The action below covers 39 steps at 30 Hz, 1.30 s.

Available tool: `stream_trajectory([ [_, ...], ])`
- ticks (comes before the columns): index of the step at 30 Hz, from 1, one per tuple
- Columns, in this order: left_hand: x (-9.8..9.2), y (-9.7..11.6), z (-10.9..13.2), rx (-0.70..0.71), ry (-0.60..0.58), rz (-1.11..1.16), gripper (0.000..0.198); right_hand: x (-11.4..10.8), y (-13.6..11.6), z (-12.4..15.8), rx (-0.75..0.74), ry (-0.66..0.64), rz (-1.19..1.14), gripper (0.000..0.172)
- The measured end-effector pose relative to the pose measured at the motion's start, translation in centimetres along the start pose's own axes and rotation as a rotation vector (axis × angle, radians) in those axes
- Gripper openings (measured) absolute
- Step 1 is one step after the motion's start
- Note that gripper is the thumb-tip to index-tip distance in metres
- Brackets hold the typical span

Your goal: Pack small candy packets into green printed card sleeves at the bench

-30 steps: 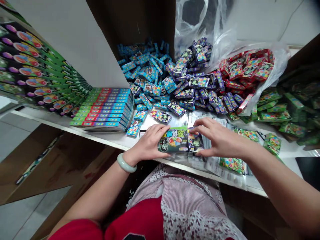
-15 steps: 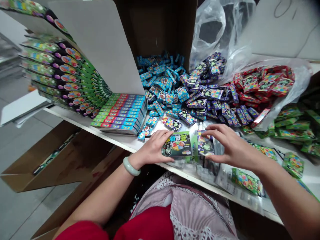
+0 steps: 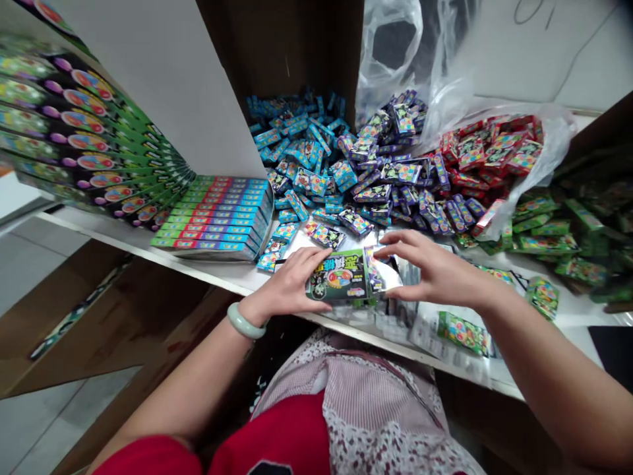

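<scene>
My left hand [image 3: 291, 284] grips a flat black-and-green candy box [image 3: 340, 276] by its left end, thumb below and fingers above. My right hand [image 3: 425, 270] holds a small purple candy packet [image 3: 374, 277] between thumb and fingertips. The packet meets the box's right end, and part of it appears to be inside; bright glare covers some of this spot. Under both hands lies clear plastic wrapping [image 3: 395, 323]. Just beyond the hands, loose purple packets [image 3: 326, 235] rest on the white table.
Heaps of blue packets [image 3: 306, 152], purple packets [image 3: 400, 171], red packets [image 3: 494, 155] in a clear bag, and green packets [image 3: 548, 231] spread across the back. On the left stands an open display carton [image 3: 222, 204] with packed rows, beside fanned printed boxes [image 3: 93, 138]. Cardboard cartons [image 3: 99, 330] sit below.
My right hand has brought the purple packet left against the box's end, closing the gap between them. The whole view has shifted slightly, so everything sits further left.
</scene>
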<state>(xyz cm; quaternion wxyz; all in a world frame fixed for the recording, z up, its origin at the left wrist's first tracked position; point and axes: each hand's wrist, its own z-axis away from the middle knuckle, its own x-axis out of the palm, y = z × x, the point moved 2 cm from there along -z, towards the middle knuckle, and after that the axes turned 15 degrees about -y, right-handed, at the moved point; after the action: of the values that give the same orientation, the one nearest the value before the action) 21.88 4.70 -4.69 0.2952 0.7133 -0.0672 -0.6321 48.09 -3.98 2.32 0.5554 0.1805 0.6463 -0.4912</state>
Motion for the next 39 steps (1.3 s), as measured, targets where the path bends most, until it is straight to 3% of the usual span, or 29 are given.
stream_trajectory([
  [4, -0.1, 0.0, -0.1, -0.033, 0.025, -0.009, 0.100, 0.2, -0.5, 0.2, 0.100, 0.140, 0.148, 0.049],
  [11, 0.2, 0.3, -0.2, -0.028, -0.002, -0.054, 0.100, 1.3, -0.7, 0.5, 0.039, -0.036, 0.136, 0.049],
  [21, 0.3, 0.8, -0.4, 0.006, -0.023, -0.066, 0.100, 2.3, -0.9, -0.3, 0.076, -0.035, 0.127, 0.044],
  [26, 0.4, 0.7, -0.1, -0.041, 0.017, -0.024, 0.097, 3.3, -0.5, -0.6, 0.003, 0.076, -0.087, 0.076],
  [31, 0.6, 0.6, 0.8, -0.137, 0.065, -0.011, 0.101, 5.2, -1.1, -1.3, 0.128, 0.201, -0.034, 0.034],
  [33, 0.8, 0.5, 0.8, -0.162, 0.076, -0.007, 0.102, 6.3, -1.3, -1.9, 0.148, 0.202, -0.121, 0.034],
  [36, 1.1, 0.4, 0.7, -0.156, 0.090, 0.000, 0.104, 7.1, -1.2, -2.9, 0.178, 0.146, -0.451, 0.041],
  [39, 0.7, 0.2, 1.7, -0.161, 0.090, 0.003, 0.104, 6.1, -0.8, -3.9, 0.169, 0.045, -0.655, 0.042],
])
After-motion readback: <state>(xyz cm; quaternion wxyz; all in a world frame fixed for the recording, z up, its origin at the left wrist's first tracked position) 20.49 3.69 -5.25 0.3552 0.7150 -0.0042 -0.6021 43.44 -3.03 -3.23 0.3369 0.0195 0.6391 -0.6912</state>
